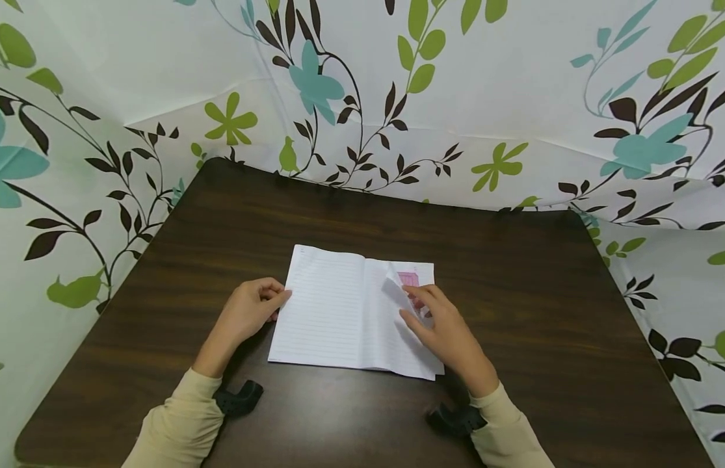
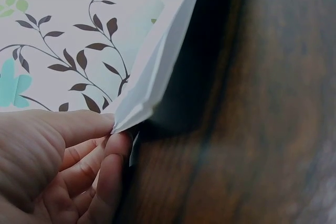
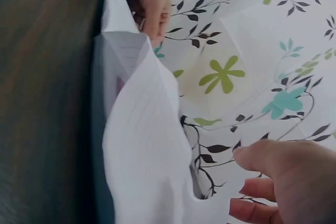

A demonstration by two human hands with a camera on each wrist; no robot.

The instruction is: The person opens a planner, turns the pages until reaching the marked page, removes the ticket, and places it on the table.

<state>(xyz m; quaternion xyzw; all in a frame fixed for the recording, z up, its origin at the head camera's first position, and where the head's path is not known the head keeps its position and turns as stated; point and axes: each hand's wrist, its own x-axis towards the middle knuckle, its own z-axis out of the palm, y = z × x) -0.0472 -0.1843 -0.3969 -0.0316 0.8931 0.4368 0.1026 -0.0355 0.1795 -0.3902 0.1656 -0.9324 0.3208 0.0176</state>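
Observation:
An open notebook [image 1: 320, 305] with ruled pages lies on the table. My left hand [image 1: 251, 309] pinches its left edge between thumb and fingers; the left wrist view shows the thumb tip on the edge of the pages [image 2: 157, 72]. On the right side a ruled leaf [image 1: 391, 331] curls up, and part of a pink printed picture [image 1: 408, 279] shows beneath it. Over that side hovers my right hand [image 1: 447, 328], thumb and fingers spread apart beside the lifted leaf. In the right wrist view a gap separates the fingers [image 3: 254, 211] from the curling leaf [image 3: 147, 150].
The dark wooden table [image 1: 514, 273] extends around the notebook on all sides. Behind it and at both sides hangs a white cloth [image 1: 192, 71] with printed leaves, flowers and birds. Each wrist wears a black strap mount [image 1: 239, 398].

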